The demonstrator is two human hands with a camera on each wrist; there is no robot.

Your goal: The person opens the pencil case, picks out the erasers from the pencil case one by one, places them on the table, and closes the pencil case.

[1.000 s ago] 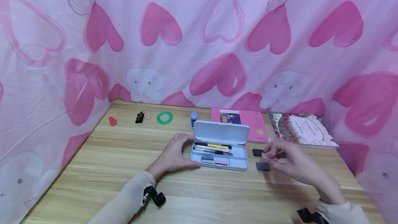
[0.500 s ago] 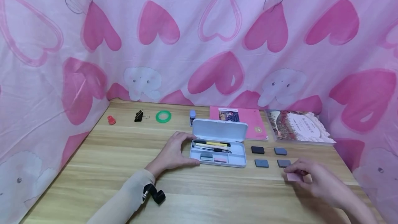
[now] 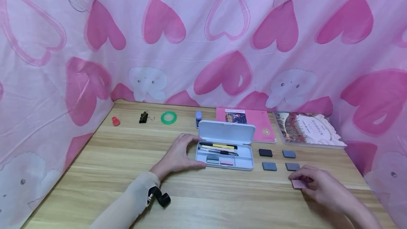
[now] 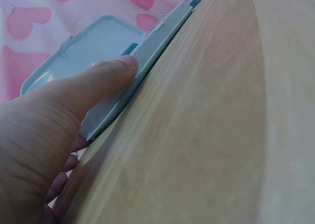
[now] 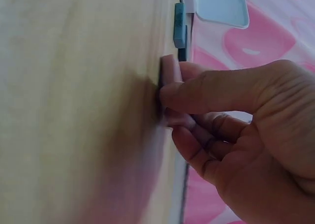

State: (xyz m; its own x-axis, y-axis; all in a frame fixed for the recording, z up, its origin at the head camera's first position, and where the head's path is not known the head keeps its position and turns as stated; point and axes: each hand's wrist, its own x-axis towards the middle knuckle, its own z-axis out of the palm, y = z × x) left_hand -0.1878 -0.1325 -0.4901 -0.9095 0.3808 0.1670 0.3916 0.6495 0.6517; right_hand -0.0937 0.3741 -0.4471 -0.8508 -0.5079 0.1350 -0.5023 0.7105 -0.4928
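My left hand (image 3: 176, 154) holds the left end of an open, pale pencil case (image 3: 243, 165), thumb at its front edge; the left wrist view shows the thumb (image 4: 110, 76) on the rim. Inside lie several pens (image 3: 219, 149), a grey-green eraser (image 3: 212, 159) and a pink eraser (image 3: 226, 162). Between thumb and fingers, my right hand (image 3: 324, 188) pinches another pink eraser (image 5: 171, 69), low at the tabletop. Beyond it lie a black eraser (image 3: 265, 152), a blue eraser (image 3: 289, 154), a blue-grey eraser (image 3: 269, 166) and a grey eraser (image 3: 292, 166), the last close to the fingers.
Behind the case are a glue stick (image 3: 198, 117), a pink booklet (image 3: 259, 119) and, farther right, a book (image 3: 295, 130). Green tape (image 3: 169, 117), a black binder clip (image 3: 143, 117) and a small red object (image 3: 116, 121) lie back left. A patterned curtain (image 3: 190, 59) encloses the table.
My right hand has moved right and toward me from beside the dark erasers, bringing the pink eraser down in front of the grey one. The left hand keeps its hold on the case.
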